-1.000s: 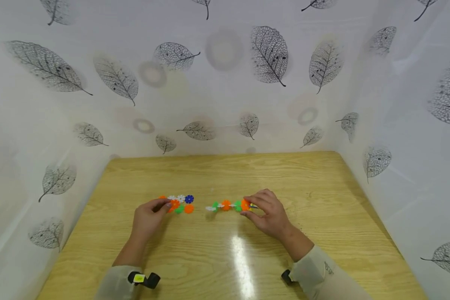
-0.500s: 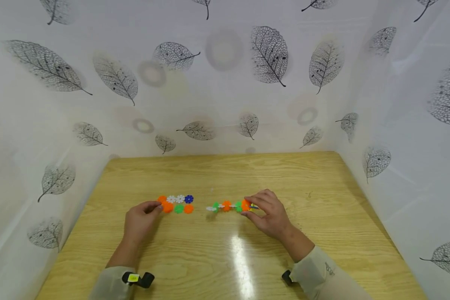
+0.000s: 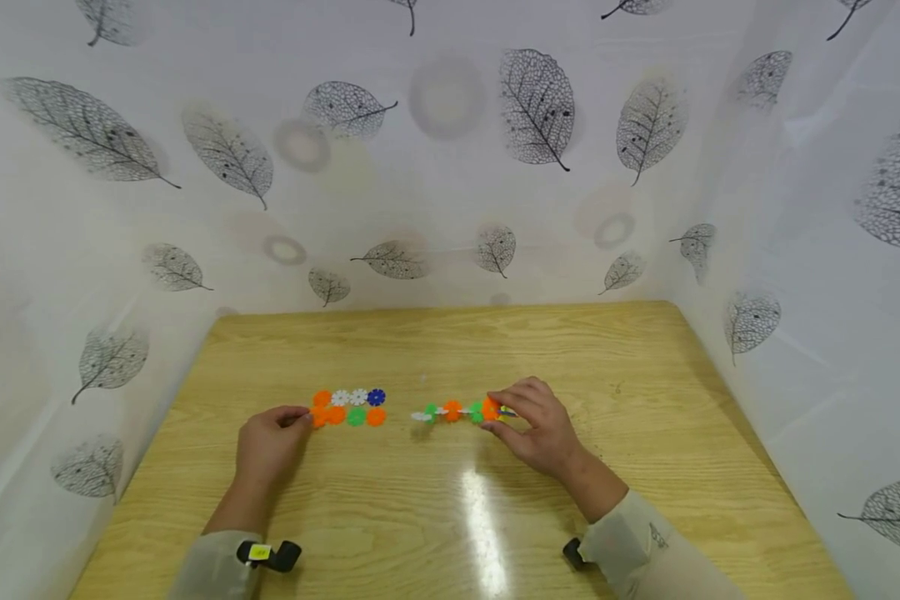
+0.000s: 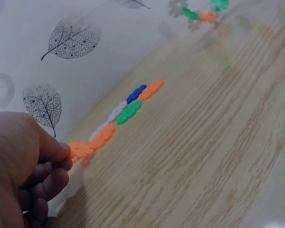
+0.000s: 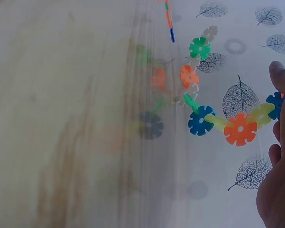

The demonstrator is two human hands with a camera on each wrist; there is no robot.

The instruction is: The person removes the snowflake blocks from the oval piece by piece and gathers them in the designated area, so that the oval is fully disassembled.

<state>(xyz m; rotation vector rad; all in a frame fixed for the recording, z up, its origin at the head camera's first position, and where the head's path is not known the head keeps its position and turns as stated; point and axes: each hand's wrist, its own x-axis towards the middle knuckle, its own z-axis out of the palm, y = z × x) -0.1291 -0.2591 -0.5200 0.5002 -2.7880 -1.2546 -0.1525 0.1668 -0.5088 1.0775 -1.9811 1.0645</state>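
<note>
In the head view my left hand (image 3: 270, 446) pinches an orange notched snowflake disc (image 4: 80, 150) between thumb and index finger, at the left end of a front row of discs. That row also has an orange disc (image 3: 336, 415), a green disc (image 3: 356, 417) and another orange one (image 3: 376, 416). My right hand (image 3: 543, 429) grips one end of a chain of interlocked snowflake discs (image 5: 240, 128), in white, green, orange, blue and yellow. The chain stretches leftward from the fingers. Its end inside the right hand is partly hidden.
Behind the front row lie an orange disc (image 3: 322, 398), two white discs (image 3: 349, 397) and a blue disc (image 3: 377, 397). The wooden table (image 3: 450, 350) is bordered by a white curtain (image 3: 450, 183) with leaf prints at the back and sides.
My left hand has moved left with the pinched orange disc, from over the front row to its left end. My right hand and the chain have stayed almost still.
</note>
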